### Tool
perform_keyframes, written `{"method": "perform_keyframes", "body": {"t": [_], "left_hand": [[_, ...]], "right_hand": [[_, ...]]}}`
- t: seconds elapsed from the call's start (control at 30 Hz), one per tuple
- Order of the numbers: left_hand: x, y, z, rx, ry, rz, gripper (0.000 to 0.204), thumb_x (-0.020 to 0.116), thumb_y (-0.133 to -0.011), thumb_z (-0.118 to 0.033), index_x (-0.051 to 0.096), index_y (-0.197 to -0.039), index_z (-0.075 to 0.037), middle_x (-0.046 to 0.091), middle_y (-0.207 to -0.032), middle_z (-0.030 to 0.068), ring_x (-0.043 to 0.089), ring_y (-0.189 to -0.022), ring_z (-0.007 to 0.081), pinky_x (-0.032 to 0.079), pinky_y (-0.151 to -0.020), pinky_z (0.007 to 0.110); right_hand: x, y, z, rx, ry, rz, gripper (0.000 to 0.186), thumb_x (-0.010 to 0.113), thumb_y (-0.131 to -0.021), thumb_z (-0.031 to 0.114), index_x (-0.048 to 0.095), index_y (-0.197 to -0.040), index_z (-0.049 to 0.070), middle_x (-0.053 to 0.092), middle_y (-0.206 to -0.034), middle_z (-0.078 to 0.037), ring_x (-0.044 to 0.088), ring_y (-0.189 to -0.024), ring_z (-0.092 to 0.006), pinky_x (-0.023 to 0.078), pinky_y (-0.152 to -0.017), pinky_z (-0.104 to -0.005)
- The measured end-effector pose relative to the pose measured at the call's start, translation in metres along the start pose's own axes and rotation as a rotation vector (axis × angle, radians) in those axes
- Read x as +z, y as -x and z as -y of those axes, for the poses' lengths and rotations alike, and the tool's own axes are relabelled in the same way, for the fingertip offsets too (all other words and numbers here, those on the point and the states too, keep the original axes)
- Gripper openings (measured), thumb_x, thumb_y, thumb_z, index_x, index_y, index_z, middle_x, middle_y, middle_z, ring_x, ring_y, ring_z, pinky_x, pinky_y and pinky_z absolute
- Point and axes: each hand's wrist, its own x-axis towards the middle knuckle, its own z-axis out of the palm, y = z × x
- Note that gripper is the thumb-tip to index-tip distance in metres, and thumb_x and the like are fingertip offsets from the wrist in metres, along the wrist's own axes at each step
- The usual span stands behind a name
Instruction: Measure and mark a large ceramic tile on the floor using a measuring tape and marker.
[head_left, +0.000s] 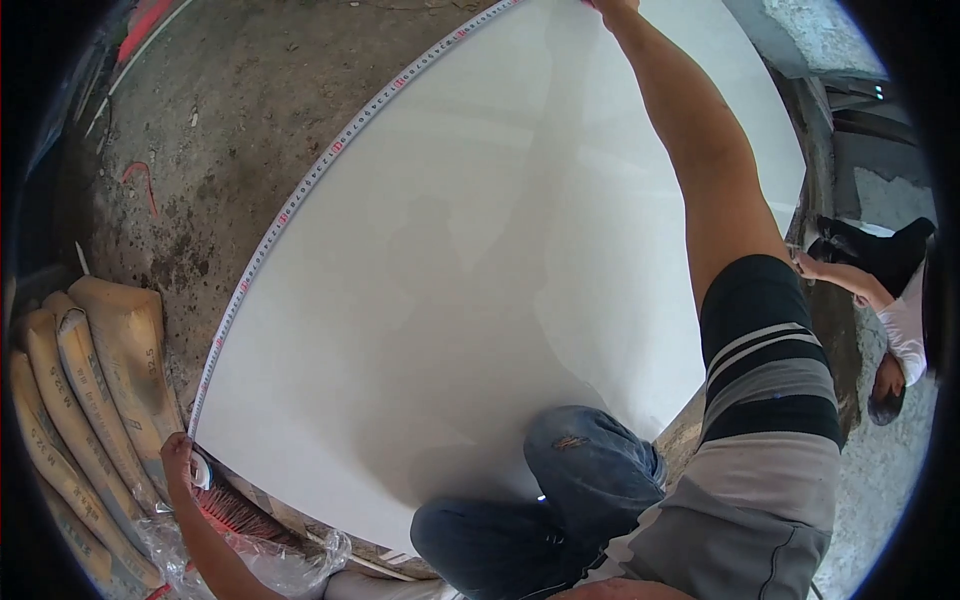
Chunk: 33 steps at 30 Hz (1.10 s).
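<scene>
Holding a tape measure [337, 147] along a white slab [440, 260].

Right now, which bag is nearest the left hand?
The rightmost bag of the row: its lower end lies beside the left hand, while the other bags sit farther left.
</scene>
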Motion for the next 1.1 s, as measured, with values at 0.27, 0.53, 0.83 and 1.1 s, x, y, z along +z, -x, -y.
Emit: {"method": "perform_keyframes", "body": {"t": [0.27,0.53,0.83,1.1], "left_hand": [[0.010,-0.002,-0.008,-0.033,-0.022,0.013,0.007,0.053,-0.077,-0.005,0.058,-0.082,-0.004,0.051,-0.060,-0.0007,0.043,-0.040,0.0062,0.037,-0.034,0.020],[0.013,0.008,-0.014,-0.097,-0.002,0.071,0.005,0.054,-0.077,-0.008,0.057,-0.080,-0.006,0.048,-0.059,-0.0020,0.040,-0.039,0.0063,0.033,-0.035,0.020],[0.003,0.009,-0.018,-0.044,-0.028,-0.010,0.008,0.054,-0.076,-0.008,0.059,-0.081,-0.004,0.053,-0.060,0.0017,0.043,-0.039,0.0073,0.036,-0.035,0.020],[-0.011,0.010,-0.021,-0.064,-0.080,0.030,0.005,0.055,-0.076,-0.008,0.058,-0.079,-0.004,0.052,-0.060,0.0010,0.044,-0.040,0.0075,0.037,-0.035,0.021]], "right_hand": [[-0.007,-0.011,0.001,-0.086,0.143,0.092,0.022,0.049,-0.084,0.022,0.051,-0.080,0.001,0.057,-0.065,-0.010,0.056,-0.054,-0.0174,0.047,-0.047,-0.0285],[-0.012,0.012,0.013,-0.070,0.202,0.072,0.025,0.048,-0.085,0.022,0.052,-0.091,-0.002,0.059,-0.070,-0.010,0.057,-0.058,-0.0163,0.048,-0.051,-0.0273],[0.009,-0.028,-0.018,-0.171,0.500,0.137,0.029,0.052,-0.083,0.029,0.053,-0.090,0.001,0.060,-0.070,-0.007,0.058,-0.058,-0.0155,0.047,-0.051,-0.0263],[0.018,-0.005,-0.005,-0.233,0.385,0.116,0.023,0.053,-0.081,0.027,0.053,-0.082,0.004,0.058,-0.066,-0.007,0.056,-0.055,-0.0174,0.045,-0.047,-0.0289]]}}
